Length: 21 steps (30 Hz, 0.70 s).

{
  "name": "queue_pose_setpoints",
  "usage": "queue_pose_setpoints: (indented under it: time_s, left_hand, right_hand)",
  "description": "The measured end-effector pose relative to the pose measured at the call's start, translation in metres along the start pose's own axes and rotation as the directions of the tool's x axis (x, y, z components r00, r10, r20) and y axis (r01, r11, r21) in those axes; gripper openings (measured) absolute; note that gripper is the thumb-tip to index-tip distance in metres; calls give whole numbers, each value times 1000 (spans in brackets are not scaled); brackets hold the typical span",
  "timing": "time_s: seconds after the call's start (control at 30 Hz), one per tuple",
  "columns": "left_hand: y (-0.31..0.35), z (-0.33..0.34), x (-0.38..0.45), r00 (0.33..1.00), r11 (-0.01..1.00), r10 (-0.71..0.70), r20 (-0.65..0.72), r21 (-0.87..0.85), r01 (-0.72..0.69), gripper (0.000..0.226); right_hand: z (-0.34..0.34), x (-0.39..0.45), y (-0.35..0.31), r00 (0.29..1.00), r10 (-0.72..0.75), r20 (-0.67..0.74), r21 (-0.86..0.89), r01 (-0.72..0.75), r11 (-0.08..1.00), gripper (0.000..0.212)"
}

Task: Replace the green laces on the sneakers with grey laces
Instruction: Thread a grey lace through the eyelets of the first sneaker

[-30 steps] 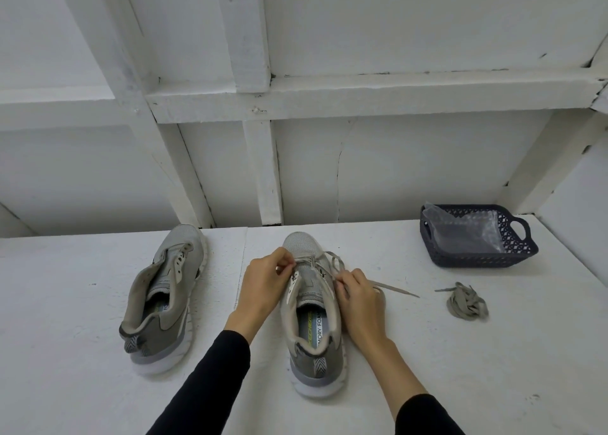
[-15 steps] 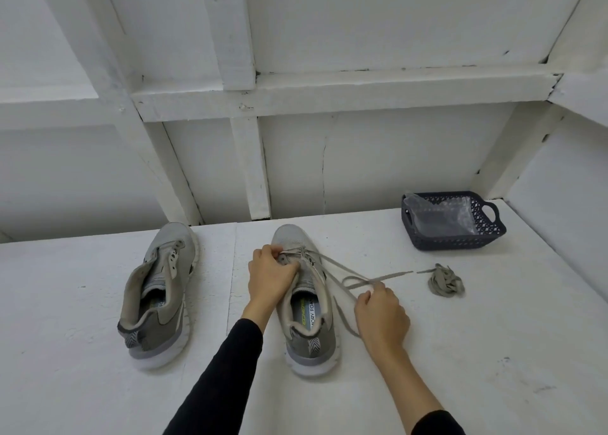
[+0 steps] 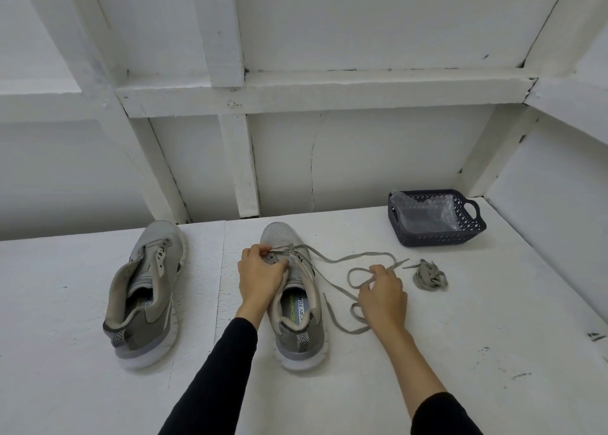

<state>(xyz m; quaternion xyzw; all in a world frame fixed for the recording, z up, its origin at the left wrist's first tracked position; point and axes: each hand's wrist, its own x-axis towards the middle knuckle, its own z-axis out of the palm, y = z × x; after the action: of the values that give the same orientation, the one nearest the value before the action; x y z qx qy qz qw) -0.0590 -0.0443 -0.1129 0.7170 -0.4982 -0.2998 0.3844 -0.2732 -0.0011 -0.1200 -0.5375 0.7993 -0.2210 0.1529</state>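
Two grey sneakers stand on the white table, toes pointing away. The left sneaker (image 3: 148, 289) has no lace in its eyelets. My left hand (image 3: 261, 273) holds the eyelet flap of the right sneaker (image 3: 296, 306), fingers curled at the lower eyelets. A long grey-green lace (image 3: 342, 260) runs from those eyelets and loops over the table to the right. My right hand (image 3: 383, 293) pinches that lace beside the shoe. A second lace (image 3: 430, 275) lies bundled further right.
A dark plastic basket (image 3: 437, 235) with a clear plastic bag inside sits at the back right of the table. White wall panels and beams rise behind the table. A side wall closes the right end.
My right hand has pulled the lace out to the right, away from the shoe, so it now lies in long loops on the table. My left hand stayed at the eyelets.
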Motion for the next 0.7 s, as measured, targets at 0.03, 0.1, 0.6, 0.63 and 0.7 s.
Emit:
queue_pose_setpoints:
  time_s: [0.03,0.1,0.6,0.63,0.7]
  left_hand:
    - [0,0,-1,1000,1000,-1,-3,-5,0,37]
    - [0,0,-1,1000,1000,-2,-8,-10,2,37]
    - [-1,4,-1,999,999,-11,-30,-33,10,33]
    - [-1,4,0,999,999,-12,-30,-34,11,33]
    - [-1,4,0,999,999,-12,-30,-32,11,33]
  right_hand:
    - [0,4,-1,1000,1,-11,15,-1,1000,38]
    - [-2,14,-1,998,56,-42,33,-55,998,36]
    - [16,38,3,996,47,-82,256,-24,966,13]
    - [15,40,0,993,59,-103,312,-24,950,13]
    - [11,41,-4,987,51,-151,370,9,929,13]
